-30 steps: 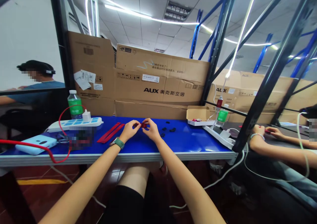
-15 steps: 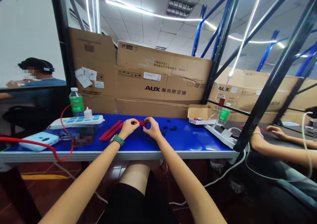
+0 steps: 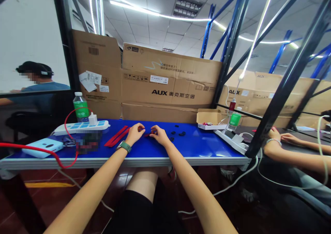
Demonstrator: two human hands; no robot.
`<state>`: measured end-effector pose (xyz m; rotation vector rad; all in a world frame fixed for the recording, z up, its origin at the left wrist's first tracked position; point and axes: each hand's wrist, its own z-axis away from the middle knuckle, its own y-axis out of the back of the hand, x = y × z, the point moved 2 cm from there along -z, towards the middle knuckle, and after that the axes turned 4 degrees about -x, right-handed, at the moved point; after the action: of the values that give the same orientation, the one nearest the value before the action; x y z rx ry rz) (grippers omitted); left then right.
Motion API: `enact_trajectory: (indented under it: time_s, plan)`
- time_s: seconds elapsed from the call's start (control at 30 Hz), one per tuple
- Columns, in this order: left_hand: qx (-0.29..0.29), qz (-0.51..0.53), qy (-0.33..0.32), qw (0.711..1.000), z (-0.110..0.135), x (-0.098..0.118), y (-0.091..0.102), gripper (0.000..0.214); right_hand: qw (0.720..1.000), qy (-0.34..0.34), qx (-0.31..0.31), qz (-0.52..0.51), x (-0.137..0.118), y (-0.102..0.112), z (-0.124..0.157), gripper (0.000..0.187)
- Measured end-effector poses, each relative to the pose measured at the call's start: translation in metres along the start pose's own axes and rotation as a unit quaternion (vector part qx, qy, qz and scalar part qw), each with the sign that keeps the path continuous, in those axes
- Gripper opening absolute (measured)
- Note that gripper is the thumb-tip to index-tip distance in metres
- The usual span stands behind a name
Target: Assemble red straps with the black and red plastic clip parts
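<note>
Both my hands rest low on the blue table [image 3: 196, 147], a small gap between them. My left hand [image 3: 134, 133], with a green watch [image 3: 124, 146] on its wrist, has its fingers curled in a pinch; what it holds is hidden. My right hand [image 3: 159, 134] is curled round the end of a small red piece [image 3: 148, 135] that shows between the hands. Two long red straps [image 3: 116, 136] lie just left of my left hand. Several small black parts [image 3: 178, 134] lie right of my right hand.
A white and blue power strip [image 3: 80, 126], a green-labelled bottle [image 3: 80, 107], a light blue device [image 3: 42, 147] and a red cable [image 3: 67, 123] sit at the left. A small open carton [image 3: 210, 118] and another power strip [image 3: 230, 139] stand right. Cardboard boxes [image 3: 168, 85] wall the back. A co-worker's hands [image 3: 283, 137] work at the right; another person [image 3: 36, 80] sits left.
My hands have dropped from just above the table onto its surface and moved slightly apart; the red piece went down with them.
</note>
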<state>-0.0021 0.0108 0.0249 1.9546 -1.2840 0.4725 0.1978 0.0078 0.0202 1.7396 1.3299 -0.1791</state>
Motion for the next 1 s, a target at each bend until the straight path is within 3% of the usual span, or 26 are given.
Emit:
enact_trajectory:
  time_s: [0.1,0.27,0.33,0.47,0.6,0.8,0.9,1.0]
  plan:
    - [-0.058,-0.101,-0.050,0.992,0.004,0.005,-0.002,0.016,0.998,-0.005,-0.020,0.064,0.006,-0.004,0.002,0.043]
    - [-0.167,-0.234,-0.011,0.958,0.014,0.016,-0.007,0.034,0.996,-0.050,-0.027,0.063,0.005,-0.002,0.004,0.047]
    - [-0.188,-0.254,-0.003,0.949,0.015,0.019,-0.007,0.031,0.998,-0.039,-0.022,0.046,0.001,0.000,0.003,0.044]
    - [-0.162,-0.241,-0.012,0.957,0.011,0.022,-0.002,0.020,1.000,-0.018,-0.009,0.016,-0.007,0.002,0.001,0.036]
    - [-0.100,-0.281,-0.009,0.954,0.009,0.021,0.005,0.023,0.998,-0.058,-0.018,0.021,-0.006,0.000,0.002,0.031]
    - [-0.066,-0.318,0.032,0.945,0.011,0.018,0.005,0.027,0.992,-0.071,-0.055,0.084,-0.005,-0.001,0.006,0.037]
    - [-0.066,-0.278,-0.019,0.958,0.011,0.020,0.002,0.038,0.980,-0.091,-0.068,0.161,-0.004,0.000,0.007,0.046]
    - [-0.131,-0.225,-0.094,0.961,0.011,0.024,-0.002,0.040,0.961,-0.126,-0.083,0.232,-0.003,0.001,0.007,0.051]
